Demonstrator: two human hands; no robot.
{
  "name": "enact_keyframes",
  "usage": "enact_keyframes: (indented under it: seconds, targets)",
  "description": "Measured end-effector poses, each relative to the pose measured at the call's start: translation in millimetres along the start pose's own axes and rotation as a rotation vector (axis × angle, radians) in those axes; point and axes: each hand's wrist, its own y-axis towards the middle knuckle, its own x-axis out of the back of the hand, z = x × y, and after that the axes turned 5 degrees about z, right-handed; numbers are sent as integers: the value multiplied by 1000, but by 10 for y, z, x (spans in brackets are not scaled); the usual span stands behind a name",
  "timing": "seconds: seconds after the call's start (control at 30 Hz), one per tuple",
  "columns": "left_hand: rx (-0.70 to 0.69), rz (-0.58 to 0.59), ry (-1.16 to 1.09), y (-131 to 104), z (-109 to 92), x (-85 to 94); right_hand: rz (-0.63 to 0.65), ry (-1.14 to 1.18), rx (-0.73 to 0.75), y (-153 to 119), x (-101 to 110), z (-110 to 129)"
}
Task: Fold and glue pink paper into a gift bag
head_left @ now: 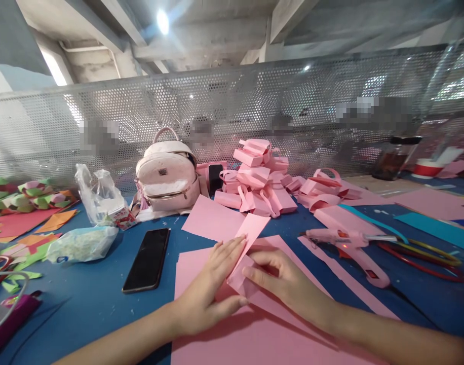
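A partly folded piece of pink paper (256,228) stands at an angle between my hands, over larger pink sheets (217,337). My left hand (209,289) lies along its left side with the fingers stretched out and the thumb apart. On the other side, my right hand (288,279) pinches the folded part between thumb and curled fingers; some of its fingertips are hidden behind the paper. Just beyond my fingers lies another pink sheet (209,218). A pink glue gun (353,248) with a small lit light rests to the right of my right hand.
A black phone (147,261) lies left of the sheets. Behind stand a pale backpack (165,177) and a heap of folded pink paper pieces (255,177). Plastic bags (83,244) and colored paper scraps are at left. A lidded jar (395,159) stands far right, before a perforated metal panel (232,101).
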Motion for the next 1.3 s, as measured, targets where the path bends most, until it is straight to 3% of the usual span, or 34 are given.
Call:
enact_keyframes:
  seconds: [1.3]
  targets:
    - [14,74,27,-26,23,-22,40,-2,-52,-8,-20,-64]
